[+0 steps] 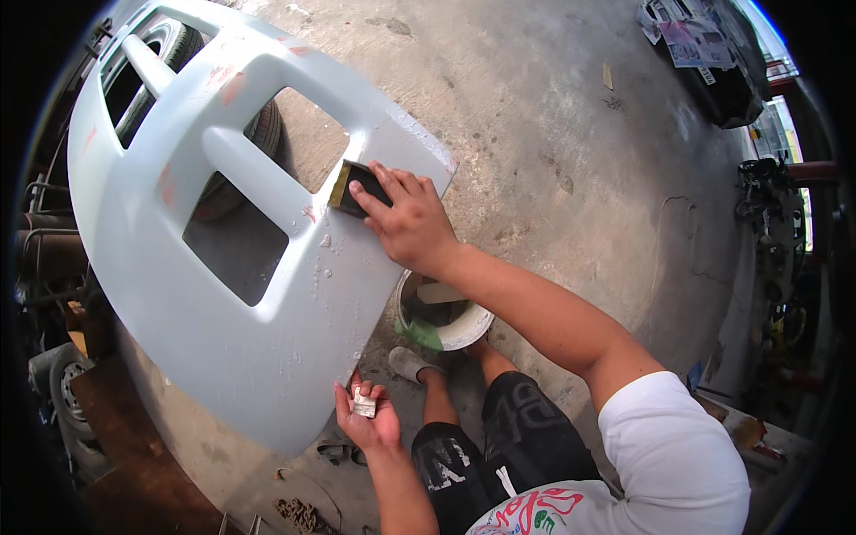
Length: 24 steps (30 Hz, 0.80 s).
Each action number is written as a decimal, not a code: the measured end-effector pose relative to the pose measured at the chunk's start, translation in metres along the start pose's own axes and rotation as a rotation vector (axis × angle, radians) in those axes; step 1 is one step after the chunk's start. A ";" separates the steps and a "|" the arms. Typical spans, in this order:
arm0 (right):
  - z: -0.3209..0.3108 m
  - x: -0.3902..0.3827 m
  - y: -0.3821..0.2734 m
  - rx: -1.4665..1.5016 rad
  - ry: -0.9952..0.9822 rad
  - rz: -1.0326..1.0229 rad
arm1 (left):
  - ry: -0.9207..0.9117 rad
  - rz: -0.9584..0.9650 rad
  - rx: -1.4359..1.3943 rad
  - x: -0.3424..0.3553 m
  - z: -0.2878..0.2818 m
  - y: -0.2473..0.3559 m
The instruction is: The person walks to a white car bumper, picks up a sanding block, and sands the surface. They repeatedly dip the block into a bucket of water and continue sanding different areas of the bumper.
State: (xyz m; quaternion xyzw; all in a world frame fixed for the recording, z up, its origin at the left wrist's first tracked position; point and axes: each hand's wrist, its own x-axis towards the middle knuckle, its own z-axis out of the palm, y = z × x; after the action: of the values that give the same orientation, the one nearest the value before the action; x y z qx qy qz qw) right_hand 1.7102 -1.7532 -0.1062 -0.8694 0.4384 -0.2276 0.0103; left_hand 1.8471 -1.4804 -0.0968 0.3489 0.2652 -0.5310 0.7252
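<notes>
A large light-grey car body panel [267,357] with several cut-out openings takes up the left side, marked with reddish patches and wet with drops of water. My right hand [412,218] is closed around a black sanding block [361,192] with a yellowish edge, which rests on the panel beside an opening. At the panel's near edge is my left hand [376,428], its fingers curled round a small whitish folded piece [363,403] whose material I cannot make out.
By my feet, under my right forearm, stands a round bucket [468,332] with a green cloth [421,335] over its rim. Tyres [160,49] lie beneath the panel. A dark car part [722,80] is at the far right, and a wheel [71,388] stands at left.
</notes>
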 end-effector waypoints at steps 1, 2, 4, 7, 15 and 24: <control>-0.007 -0.007 0.006 0.046 -0.018 -0.140 | 0.016 -0.003 0.004 -0.003 0.003 0.003; -0.013 0.000 0.025 0.007 -0.018 -0.049 | 0.031 -0.016 0.010 -0.005 0.004 0.004; -0.017 0.036 0.082 -0.073 -0.017 0.146 | 0.021 -0.068 0.030 -0.003 0.006 -0.001; -0.001 0.032 0.053 -0.027 0.026 0.155 | 0.085 -0.020 0.061 0.007 0.000 -0.005; 0.002 0.047 0.078 -0.054 0.043 0.329 | 0.124 -0.024 0.066 0.023 0.012 -0.030; -0.007 0.045 0.107 0.013 -0.002 0.449 | 0.091 -0.101 0.062 0.024 0.013 -0.019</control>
State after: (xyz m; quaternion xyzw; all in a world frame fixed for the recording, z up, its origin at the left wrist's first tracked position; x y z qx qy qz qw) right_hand 1.6496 -1.8517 -0.1061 -0.7502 0.6193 -0.2218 0.0666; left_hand 1.8357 -1.5081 -0.1115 0.3811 0.2984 -0.5584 0.6738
